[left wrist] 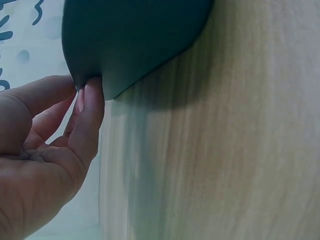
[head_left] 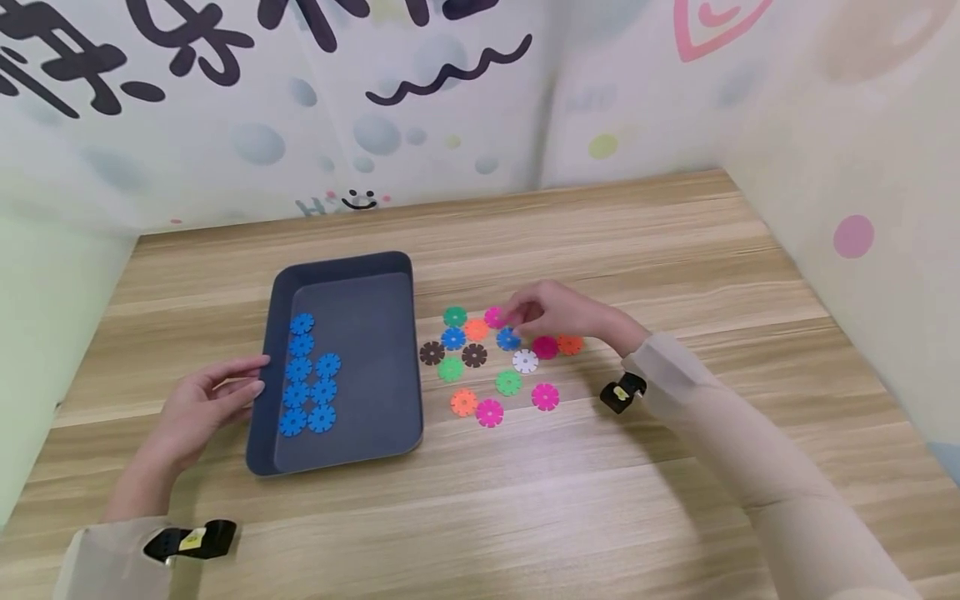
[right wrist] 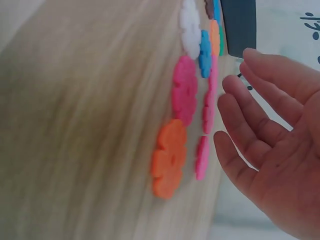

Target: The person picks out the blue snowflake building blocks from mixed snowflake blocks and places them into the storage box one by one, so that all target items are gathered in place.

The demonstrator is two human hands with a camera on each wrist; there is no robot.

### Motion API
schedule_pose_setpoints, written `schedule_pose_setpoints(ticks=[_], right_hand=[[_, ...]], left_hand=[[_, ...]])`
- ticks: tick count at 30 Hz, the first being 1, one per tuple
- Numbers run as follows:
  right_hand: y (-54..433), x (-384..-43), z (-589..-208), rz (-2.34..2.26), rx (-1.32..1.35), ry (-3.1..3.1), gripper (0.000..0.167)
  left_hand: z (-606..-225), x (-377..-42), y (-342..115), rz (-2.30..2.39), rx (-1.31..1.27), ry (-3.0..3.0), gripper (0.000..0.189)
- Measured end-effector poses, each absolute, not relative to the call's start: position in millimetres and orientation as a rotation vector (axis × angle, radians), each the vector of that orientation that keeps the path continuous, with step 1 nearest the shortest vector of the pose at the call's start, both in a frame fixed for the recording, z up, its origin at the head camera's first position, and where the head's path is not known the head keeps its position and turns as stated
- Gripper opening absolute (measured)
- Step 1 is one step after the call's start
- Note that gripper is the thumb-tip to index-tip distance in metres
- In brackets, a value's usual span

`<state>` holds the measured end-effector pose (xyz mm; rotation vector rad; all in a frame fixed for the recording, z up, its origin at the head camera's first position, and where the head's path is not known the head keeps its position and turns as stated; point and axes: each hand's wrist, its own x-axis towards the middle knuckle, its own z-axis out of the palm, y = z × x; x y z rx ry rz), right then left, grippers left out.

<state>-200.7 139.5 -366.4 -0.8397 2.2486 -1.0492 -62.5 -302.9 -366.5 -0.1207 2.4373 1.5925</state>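
My left hand [head_left: 206,408] rests its fingertips on the outer left rim of a dark grey tray [head_left: 360,454]. In the left wrist view its fingers [left wrist: 90,110] meet the tray wall [left wrist: 135,40]. Several blue notched discs [head_left: 322,417] lie inside the tray along its left side. My right hand [head_left: 558,317] hovers over loose discs right of the tray, fingers slightly bent. Its fingertips are close above a blue disc [head_left: 506,340] and beside a pink disc [head_left: 492,317]. In the right wrist view nothing shows between its fingers [right wrist: 255,120].
Around the right hand lie a white disc [head_left: 525,361], an orange disc [head_left: 572,345], a brown disc [head_left: 432,353], a green disc [head_left: 508,382] and several more. All are on the wooden table [head_left: 570,517]. A printed wall [head_left: 465,167] borders the back, with another wall [head_left: 885,292] at right.
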Motion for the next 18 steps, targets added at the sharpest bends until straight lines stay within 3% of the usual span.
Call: schedule_pose_setpoints(ticks=[18], right_hand=[[137.4, -200.6, -377.1, -0.885, -0.969, 2.368, 0.029]], left_hand=[[-366.5, -63.6, -303.0, 1.602, -0.110, 2.431, 0.039]])
